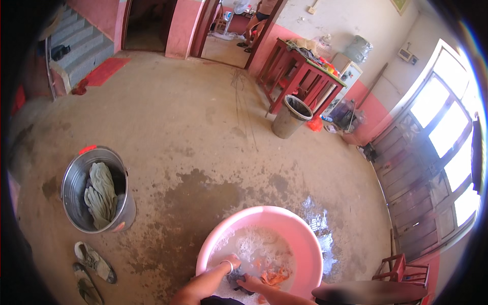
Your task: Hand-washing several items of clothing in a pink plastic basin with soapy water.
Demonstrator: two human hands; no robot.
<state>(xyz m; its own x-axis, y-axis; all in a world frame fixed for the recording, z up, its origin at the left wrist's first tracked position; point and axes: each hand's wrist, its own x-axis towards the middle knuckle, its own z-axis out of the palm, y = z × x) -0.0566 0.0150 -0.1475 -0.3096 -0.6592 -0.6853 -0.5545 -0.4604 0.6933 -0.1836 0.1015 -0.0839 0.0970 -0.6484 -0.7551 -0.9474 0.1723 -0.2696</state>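
A large pink plastic basin [307, 244] of cloudy, foamy water stands before me on the floor. Over the water, a wet dark grey cloth [237, 281] is bunched between my hands. My left hand [233, 261], with a pale bangle at the wrist, is curled at the far edge of this cloth. Closer to me, my right hand [250, 283] grips its right side. An orange cloth [275, 276] floats in the suds just right of my right hand, partly under water. The fingertips of both hands are mostly hidden.
A metal bucket [129, 211] holding a pale green cloth [100, 194] stands left, with a pair of shoes [94, 263] below it. Wet patches mark the concrete floor [183, 114]. A trash bin [284, 122], red table [301, 72] and red stool [398, 268] stand right. A person [259, 19] is beyond the doorway.
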